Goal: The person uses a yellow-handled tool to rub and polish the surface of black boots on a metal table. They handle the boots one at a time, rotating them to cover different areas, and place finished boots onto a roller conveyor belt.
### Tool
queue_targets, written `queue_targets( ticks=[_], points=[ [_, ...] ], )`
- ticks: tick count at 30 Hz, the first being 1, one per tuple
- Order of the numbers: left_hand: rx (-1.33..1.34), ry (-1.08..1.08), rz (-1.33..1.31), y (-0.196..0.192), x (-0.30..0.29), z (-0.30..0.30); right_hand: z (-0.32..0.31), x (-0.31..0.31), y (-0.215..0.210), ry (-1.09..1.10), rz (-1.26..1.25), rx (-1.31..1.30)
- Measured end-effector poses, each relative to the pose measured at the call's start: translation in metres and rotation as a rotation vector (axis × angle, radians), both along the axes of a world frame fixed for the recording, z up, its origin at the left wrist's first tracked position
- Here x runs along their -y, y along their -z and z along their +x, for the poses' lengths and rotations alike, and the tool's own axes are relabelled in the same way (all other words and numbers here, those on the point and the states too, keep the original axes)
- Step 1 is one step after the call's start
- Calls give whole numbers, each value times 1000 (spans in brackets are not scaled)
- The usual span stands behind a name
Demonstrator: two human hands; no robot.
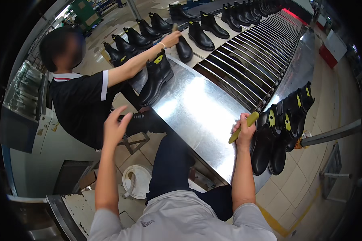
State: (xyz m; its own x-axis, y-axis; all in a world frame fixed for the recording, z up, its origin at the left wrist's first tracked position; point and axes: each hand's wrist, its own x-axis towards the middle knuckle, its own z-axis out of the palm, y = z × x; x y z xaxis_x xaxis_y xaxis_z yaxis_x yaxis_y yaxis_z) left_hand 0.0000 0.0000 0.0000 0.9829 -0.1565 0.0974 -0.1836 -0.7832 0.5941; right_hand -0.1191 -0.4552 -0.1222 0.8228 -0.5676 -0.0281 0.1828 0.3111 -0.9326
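My right hand [245,131] is closed around a flat olive-green tool [251,120] with rounded ends, above the right part of the metal table [197,100]. Its exact kind does not show. Just right of this hand stand black ankle boots [261,146] with yellow-green patches at the ankle. My left hand [116,125] is raised off the table's left edge, its fingers apart and nothing in it. Beyond it, a single black boot [157,76] with a yellow-green patch stands tilted near the table's left corner.
A seated co-worker [78,92] at the left reaches a hand [171,39] toward another black boot [184,50]. A conveyor of metal rods [249,56] runs away to the far right, with several boots in rows beside it. A white bucket [136,180] stands on the floor.
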Motion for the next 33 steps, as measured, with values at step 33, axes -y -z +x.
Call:
queue_targets(
  ticks=[33],
  points=[
    [-442, 169, -912, 62, 221, -161, -8, -9, -35, -2, 100, 170]
  ],
)
